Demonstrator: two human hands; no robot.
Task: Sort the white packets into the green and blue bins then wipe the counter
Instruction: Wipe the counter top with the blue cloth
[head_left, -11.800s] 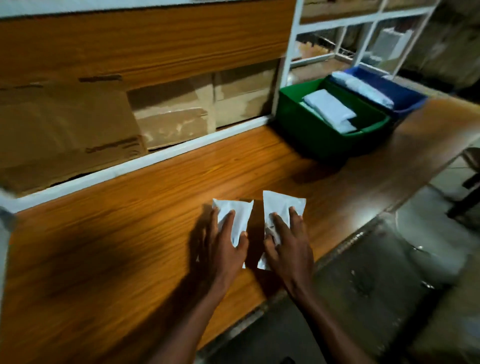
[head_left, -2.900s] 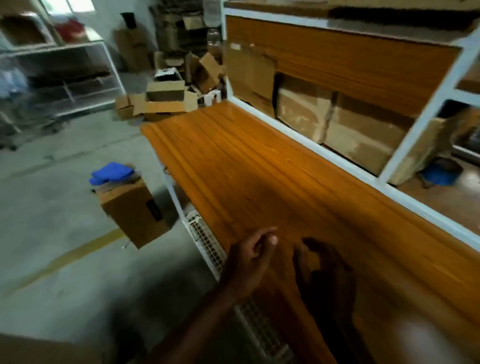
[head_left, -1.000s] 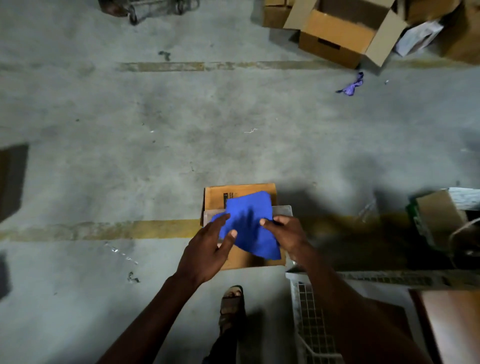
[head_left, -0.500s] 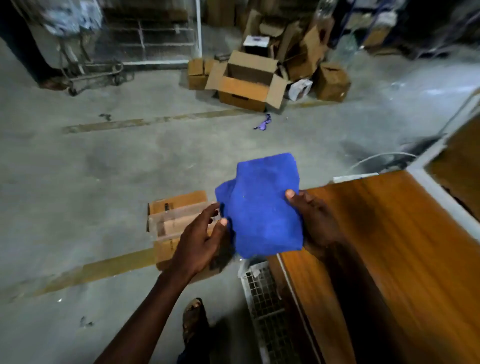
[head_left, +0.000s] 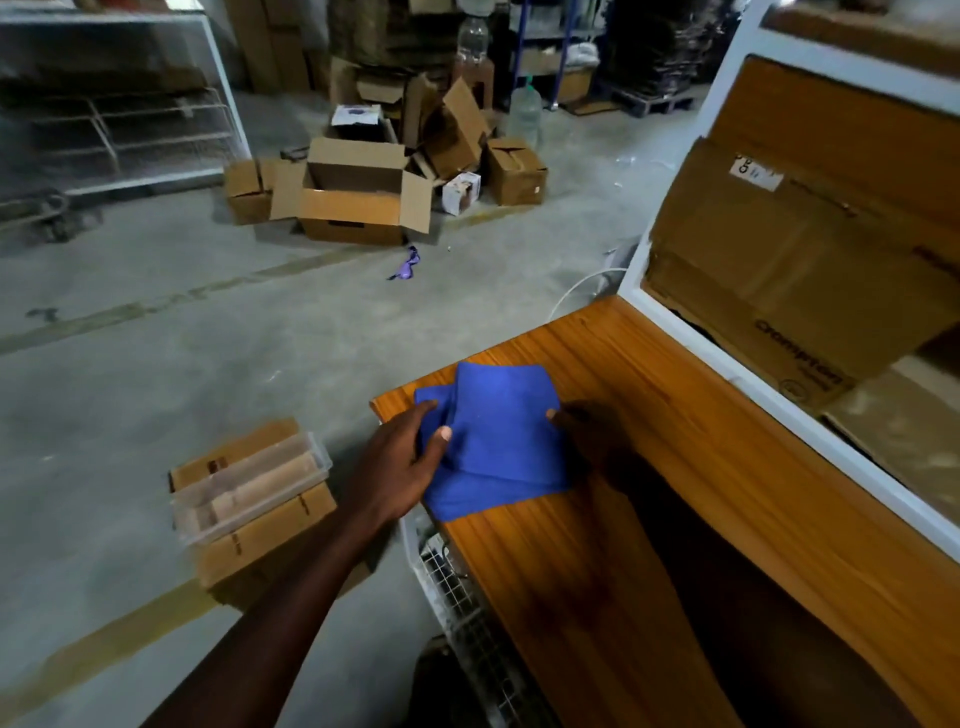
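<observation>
A folded blue cloth (head_left: 496, 439) lies at the left end of the wooden counter (head_left: 701, 493), its near corner hanging over the edge. My left hand (head_left: 402, 462) holds the cloth's left side, thumb on top and fingers under the fold. My right hand (head_left: 589, 434) grips the cloth's right edge, its thumb on top of the cloth. No white packets, green bin or blue bin are in view.
A cardboard box with a clear plastic tray (head_left: 249, 480) stands on the floor left of the counter. A white wire basket (head_left: 467, 613) hangs below the counter edge. Open cardboard boxes (head_left: 358, 200) litter the floor beyond. Flattened cartons (head_left: 800, 270) fill the white-framed shelf at right.
The cloth, held in the air beside the counter half a second ago, now rests on the counter's left end. Both hands came down with it and still hold its edges.
</observation>
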